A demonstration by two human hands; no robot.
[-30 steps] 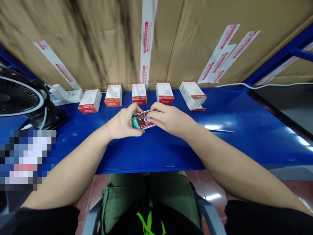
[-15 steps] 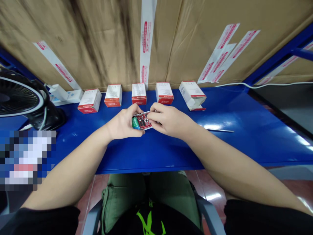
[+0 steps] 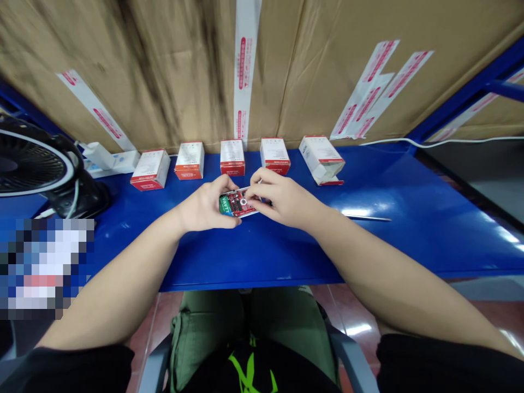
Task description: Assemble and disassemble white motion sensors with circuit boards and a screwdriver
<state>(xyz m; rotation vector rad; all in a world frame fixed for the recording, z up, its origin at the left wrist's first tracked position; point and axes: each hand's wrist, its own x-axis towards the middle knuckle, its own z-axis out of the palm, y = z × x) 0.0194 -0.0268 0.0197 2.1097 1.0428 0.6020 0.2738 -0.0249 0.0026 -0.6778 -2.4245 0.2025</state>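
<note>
In the head view, the left hand (image 3: 204, 207) grips the left end of a small uncased device (image 3: 236, 205), its thumb and fingers spanning a green block (image 3: 225, 204) beside the red circuit board (image 3: 241, 207). The fingers of the right hand (image 3: 282, 200) are bent over the other end; whether they pinch a part cannot be told. The device is around mid-depth of the tabletop (image 3: 245, 262), between its near edge and the boxes (image 3: 232, 158) along its far edge. A hard press by the right fingers could tilt the device or strain the board; a loosened left grip could let it slip. Room to move lies toward the near edge; toward the far edge, the boxes stand close. Rightward, a sweeping forearm could knock the thin rod (image 3: 368, 219); the fan (image 3: 28, 164) bounds the far left corner.
</note>
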